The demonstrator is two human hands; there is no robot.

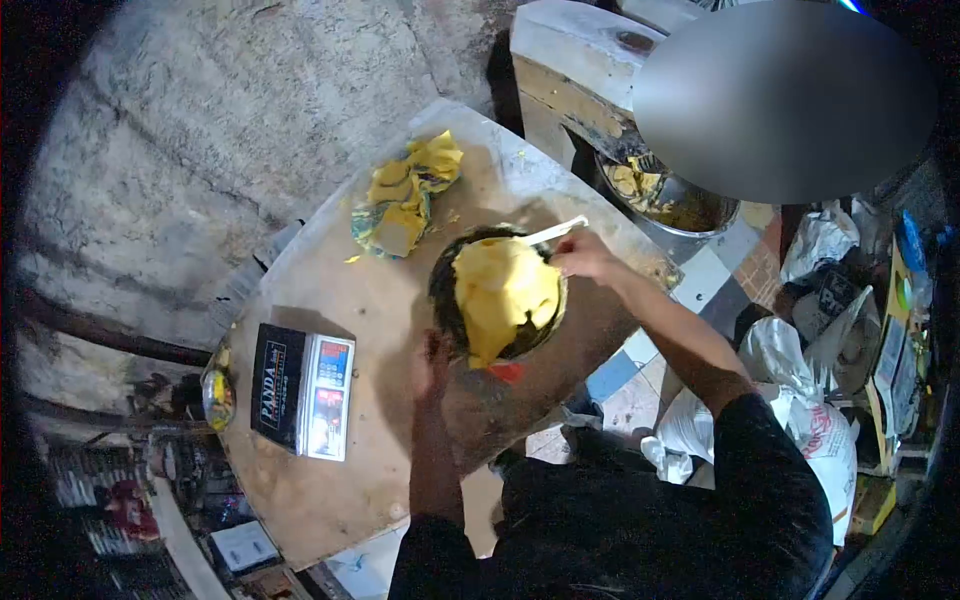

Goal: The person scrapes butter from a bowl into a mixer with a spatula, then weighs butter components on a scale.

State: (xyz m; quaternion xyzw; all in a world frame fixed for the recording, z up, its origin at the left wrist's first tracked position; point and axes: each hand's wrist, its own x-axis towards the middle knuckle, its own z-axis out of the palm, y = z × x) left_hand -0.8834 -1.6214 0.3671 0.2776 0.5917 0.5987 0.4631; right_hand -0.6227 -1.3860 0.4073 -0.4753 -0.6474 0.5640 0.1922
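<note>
- Head view: a round wooden worktop (330, 480) is seen from above, with a dark bowl (445, 300) set near its right edge.
- The bowl is filled with a yellow mass (503, 290) that is heaped above the rim and hangs over the near side.
- The left hand (433, 362) is laid against the near left rim of the bowl; its fingers are lost in shadow, so it cannot be told whether they are closed on the rim or only pressed to it.
- The right hand (585, 255) is held at the far right rim, just beside the yellow mass, with its fingers closed around a pale flat stick (555, 232).
- The stick is angled up and away from the hand, its lower end reaching towards the top of the yellow mass; the contact point is hidden.
- The yellow mass thus lies between the two hands, nearer the right fingers than the left.
- A digital scale (303, 390) is placed on the left part of the worktop, well apart from the bowl.
- A heap of yellow scraps (405, 195) is spread at the far edge of the worktop.
- A metal pan (665, 205) holding yellowish residue is seen beyond the worktop.
- White sacks (790, 400) are piled on the floor at the right.
</note>
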